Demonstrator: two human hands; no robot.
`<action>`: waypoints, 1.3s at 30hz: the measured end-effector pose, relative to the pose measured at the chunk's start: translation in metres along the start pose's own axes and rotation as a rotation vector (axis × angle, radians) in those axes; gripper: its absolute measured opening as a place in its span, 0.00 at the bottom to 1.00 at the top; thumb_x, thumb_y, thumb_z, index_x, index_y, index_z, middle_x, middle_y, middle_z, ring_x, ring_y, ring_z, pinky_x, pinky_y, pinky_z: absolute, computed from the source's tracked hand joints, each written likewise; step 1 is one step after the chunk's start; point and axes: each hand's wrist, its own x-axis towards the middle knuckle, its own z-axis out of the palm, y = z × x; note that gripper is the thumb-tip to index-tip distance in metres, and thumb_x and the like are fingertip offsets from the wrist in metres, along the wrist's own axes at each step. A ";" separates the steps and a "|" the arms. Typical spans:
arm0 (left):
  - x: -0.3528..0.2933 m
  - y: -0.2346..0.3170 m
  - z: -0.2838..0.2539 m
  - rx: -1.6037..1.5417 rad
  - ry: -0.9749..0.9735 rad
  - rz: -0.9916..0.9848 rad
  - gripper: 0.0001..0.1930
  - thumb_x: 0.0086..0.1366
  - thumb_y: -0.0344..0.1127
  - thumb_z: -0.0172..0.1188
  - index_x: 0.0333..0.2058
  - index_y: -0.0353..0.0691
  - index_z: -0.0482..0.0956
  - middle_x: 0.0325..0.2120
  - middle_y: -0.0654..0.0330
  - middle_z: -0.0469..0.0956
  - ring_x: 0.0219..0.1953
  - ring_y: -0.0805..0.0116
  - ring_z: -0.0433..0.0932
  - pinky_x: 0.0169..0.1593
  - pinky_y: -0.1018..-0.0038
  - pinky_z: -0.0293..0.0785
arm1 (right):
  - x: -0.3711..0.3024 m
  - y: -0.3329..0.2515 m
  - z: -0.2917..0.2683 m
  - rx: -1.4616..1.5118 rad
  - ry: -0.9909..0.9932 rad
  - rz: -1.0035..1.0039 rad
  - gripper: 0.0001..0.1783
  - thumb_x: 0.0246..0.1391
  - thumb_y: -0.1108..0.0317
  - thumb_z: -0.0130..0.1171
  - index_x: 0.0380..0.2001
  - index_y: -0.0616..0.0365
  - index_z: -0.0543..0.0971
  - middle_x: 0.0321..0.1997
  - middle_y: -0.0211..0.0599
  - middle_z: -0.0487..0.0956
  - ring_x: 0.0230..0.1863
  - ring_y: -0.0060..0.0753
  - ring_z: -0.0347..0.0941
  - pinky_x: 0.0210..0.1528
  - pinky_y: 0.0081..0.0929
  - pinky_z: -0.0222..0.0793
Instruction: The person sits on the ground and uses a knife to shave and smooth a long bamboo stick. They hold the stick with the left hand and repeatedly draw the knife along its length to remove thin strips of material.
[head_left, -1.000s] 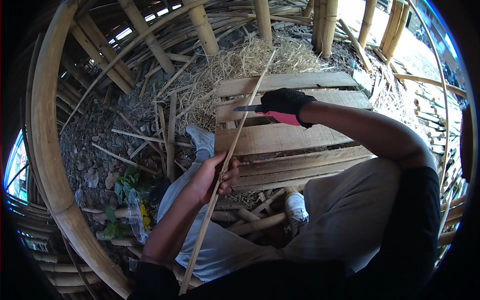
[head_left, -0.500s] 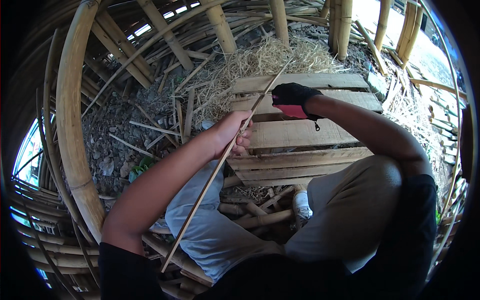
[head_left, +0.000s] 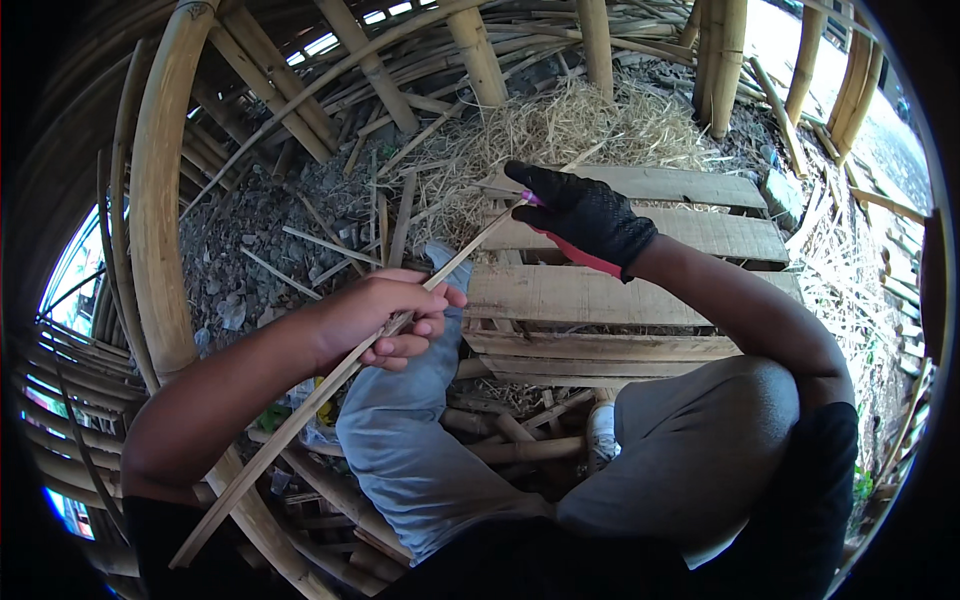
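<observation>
A slatted wooden crate (head_left: 640,292) is standing on littered ground, straw-like shavings (head_left: 570,130) heaping beyond it, bamboo posts (head_left: 480,65) rising farther behind. A trousered knee (head_left: 740,395) is overlapping its near side. Left of the crate, the left hand (head_left: 405,315) is curling its fingers around a bamboo strip (head_left: 290,430), having drawn back from over the crate's edge; the gloved right hand (head_left: 590,215) is gripping a knife (head_left: 498,191) above the far-left corner.

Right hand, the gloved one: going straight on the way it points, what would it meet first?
Beyond the bamboo strip already at it, the right hand would probably meet the straw heap first, though its height above the straw is unclear.
</observation>
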 end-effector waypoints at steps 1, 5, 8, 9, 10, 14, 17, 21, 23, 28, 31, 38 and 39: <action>-0.008 -0.004 0.000 0.001 -0.020 0.042 0.20 0.72 0.35 0.50 0.56 0.29 0.62 0.27 0.63 0.66 0.13 0.83 0.61 0.13 0.82 0.57 | 0.002 -0.008 -0.006 -0.062 -0.076 -0.001 0.26 0.63 0.52 0.58 0.62 0.46 0.73 0.46 0.46 0.82 0.44 0.45 0.81 0.48 0.37 0.76; -0.033 -0.012 0.002 -0.166 -0.172 0.204 0.30 0.76 0.45 0.43 0.60 0.20 0.56 0.26 0.57 0.66 0.13 0.78 0.67 0.11 0.81 0.68 | 0.011 -0.027 -0.007 -0.029 -0.217 -0.052 0.24 0.64 0.54 0.57 0.60 0.47 0.75 0.45 0.46 0.82 0.44 0.45 0.81 0.46 0.37 0.76; -0.027 -0.032 0.006 -0.465 -0.346 0.440 0.35 0.76 0.52 0.42 0.64 0.22 0.54 0.29 0.54 0.69 0.14 0.70 0.73 0.12 0.80 0.70 | 0.017 -0.002 0.004 -0.121 -0.056 -0.155 0.23 0.61 0.48 0.58 0.55 0.43 0.78 0.45 0.44 0.82 0.49 0.49 0.79 0.52 0.42 0.73; -0.030 -0.041 -0.007 -0.432 -0.380 0.465 0.43 0.70 0.56 0.52 0.66 0.23 0.52 0.35 0.49 0.73 0.23 0.62 0.80 0.23 0.72 0.79 | 0.021 -0.016 -0.005 -0.073 -0.076 -0.105 0.20 0.60 0.49 0.58 0.51 0.45 0.79 0.46 0.44 0.81 0.49 0.50 0.78 0.52 0.43 0.73; -0.027 -0.053 -0.011 -0.252 -0.170 0.660 0.45 0.66 0.56 0.56 0.66 0.23 0.52 0.39 0.49 0.73 0.29 0.59 0.80 0.31 0.68 0.79 | 0.022 -0.023 -0.006 -0.031 -0.052 -0.091 0.19 0.60 0.50 0.58 0.50 0.46 0.79 0.46 0.44 0.81 0.49 0.51 0.78 0.52 0.43 0.73; -0.004 -0.085 0.008 0.298 0.574 1.489 0.54 0.49 0.55 0.75 0.67 0.38 0.54 0.54 0.54 0.70 0.62 0.53 0.66 0.65 0.54 0.61 | 0.021 -0.029 -0.003 -0.036 -0.047 -0.195 0.17 0.60 0.52 0.57 0.45 0.49 0.79 0.45 0.45 0.81 0.49 0.51 0.78 0.50 0.45 0.73; 0.007 -0.080 0.021 0.362 0.649 2.024 0.35 0.55 0.54 0.72 0.53 0.46 0.64 0.46 0.59 0.70 0.55 0.58 0.68 0.59 0.57 0.65 | 0.014 -0.034 -0.005 -0.128 -0.189 -0.237 0.19 0.59 0.51 0.59 0.49 0.48 0.80 0.45 0.45 0.82 0.46 0.50 0.79 0.49 0.44 0.74; 0.024 -0.092 0.039 0.098 0.208 2.167 0.23 0.70 0.53 0.57 0.19 0.47 0.68 0.18 0.67 0.69 0.20 0.70 0.71 0.27 0.71 0.70 | -0.001 -0.031 -0.002 0.012 -0.217 -0.101 0.20 0.59 0.50 0.61 0.50 0.46 0.80 0.42 0.43 0.82 0.43 0.48 0.80 0.47 0.41 0.75; 0.038 -0.088 0.062 -0.097 0.337 2.241 0.31 0.74 0.53 0.51 0.12 0.47 0.60 0.10 0.70 0.61 0.10 0.75 0.59 0.17 0.77 0.55 | -0.007 -0.036 0.001 0.102 -0.136 -0.097 0.19 0.59 0.50 0.60 0.49 0.47 0.80 0.40 0.44 0.82 0.42 0.49 0.80 0.45 0.40 0.75; 0.089 -0.128 0.063 -0.222 0.462 2.158 0.31 0.74 0.56 0.49 0.13 0.47 0.60 0.09 0.71 0.60 0.11 0.76 0.57 0.21 0.73 0.50 | -0.041 -0.058 -0.013 -0.065 -0.297 0.094 0.17 0.65 0.52 0.52 0.42 0.54 0.80 0.41 0.45 0.80 0.45 0.51 0.79 0.47 0.44 0.74; 0.092 -0.139 0.035 -0.108 0.384 2.110 0.29 0.73 0.55 0.51 0.14 0.48 0.61 0.11 0.71 0.62 0.13 0.75 0.58 0.23 0.72 0.52 | -0.049 -0.047 0.013 -0.136 -0.372 0.102 0.19 0.65 0.51 0.52 0.42 0.55 0.80 0.44 0.48 0.79 0.46 0.50 0.79 0.47 0.44 0.74; 0.099 -0.144 0.005 0.082 0.295 2.102 0.27 0.72 0.50 0.51 0.13 0.51 0.61 0.11 0.73 0.59 0.13 0.78 0.59 0.25 0.74 0.56 | -0.033 -0.091 0.023 -0.180 -0.416 0.098 0.21 0.62 0.52 0.57 0.46 0.59 0.79 0.28 0.45 0.79 0.28 0.50 0.78 0.34 0.45 0.74; 0.097 -0.141 0.001 0.089 0.248 2.122 0.27 0.72 0.49 0.51 0.12 0.51 0.61 0.10 0.73 0.58 0.12 0.79 0.58 0.24 0.76 0.56 | -0.030 -0.094 0.026 -0.224 -0.437 0.055 0.23 0.62 0.54 0.57 0.50 0.61 0.76 0.27 0.45 0.79 0.27 0.50 0.78 0.32 0.44 0.74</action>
